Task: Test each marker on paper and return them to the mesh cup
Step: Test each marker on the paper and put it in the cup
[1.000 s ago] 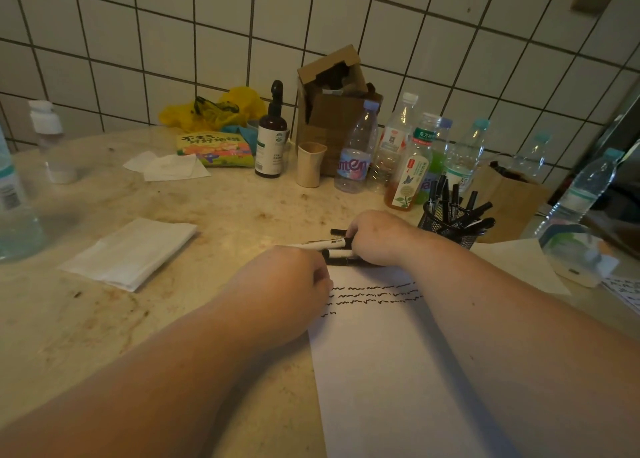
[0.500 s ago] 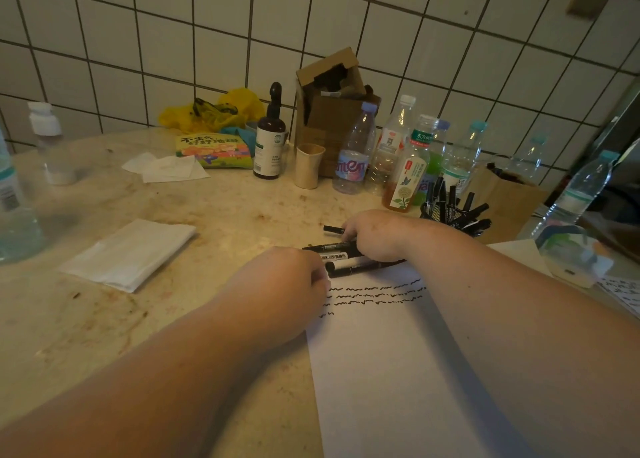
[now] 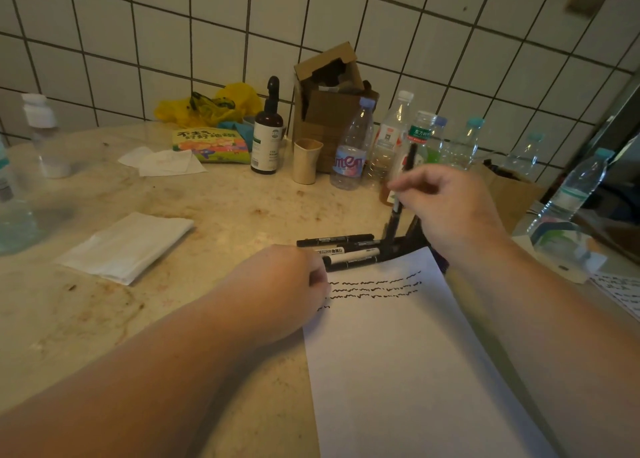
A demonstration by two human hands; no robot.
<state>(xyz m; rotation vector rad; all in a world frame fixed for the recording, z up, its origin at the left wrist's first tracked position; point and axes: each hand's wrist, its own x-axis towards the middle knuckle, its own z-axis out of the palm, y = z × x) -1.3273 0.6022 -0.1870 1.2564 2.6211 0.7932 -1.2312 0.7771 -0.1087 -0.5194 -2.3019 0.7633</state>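
White paper (image 3: 415, 371) lies flat under the fisted left hand (image 3: 277, 284); right hand (image 3: 446, 201) pinches a slim marker (image 3: 403, 177)

black markers (image 3: 341, 251); white paper (image 3: 408, 371), black squiggles (image 3: 374, 286)

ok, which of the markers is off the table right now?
The black marker gripped in the right hand, held nearly upright above the counter. The other markers lie flat on their sides by the paper's top edge, near the left hand.
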